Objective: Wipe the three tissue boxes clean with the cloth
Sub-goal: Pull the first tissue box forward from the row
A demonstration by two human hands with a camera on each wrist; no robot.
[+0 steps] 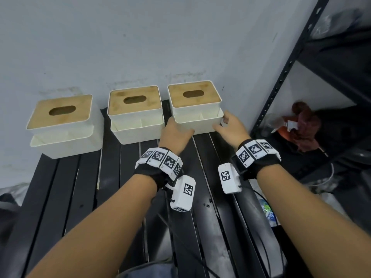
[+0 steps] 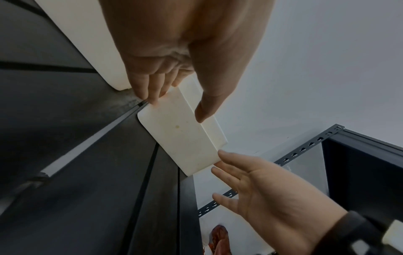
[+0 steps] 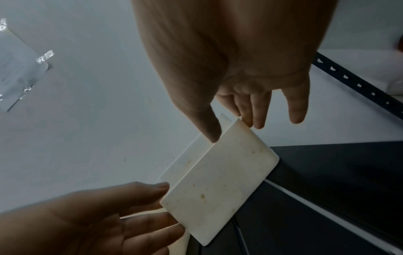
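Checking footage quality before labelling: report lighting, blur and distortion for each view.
Head view: even light, sharp centre, wide-angle bending of the rack. Left wrist view: dim, the left hand fills the top. Right wrist view: dim, noisy, the right tissue box shows yellowish spots, the nearer hand soft.

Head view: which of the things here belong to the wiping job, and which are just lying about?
Job:
- right tissue box, with left hand and right hand at its two ends
- middle tissue box
- left tissue box
- reddish cloth, bunched on the shelf to the right; probably the wiping cloth

Lying about:
- black shelf rack
- plastic bottle below the slatted table
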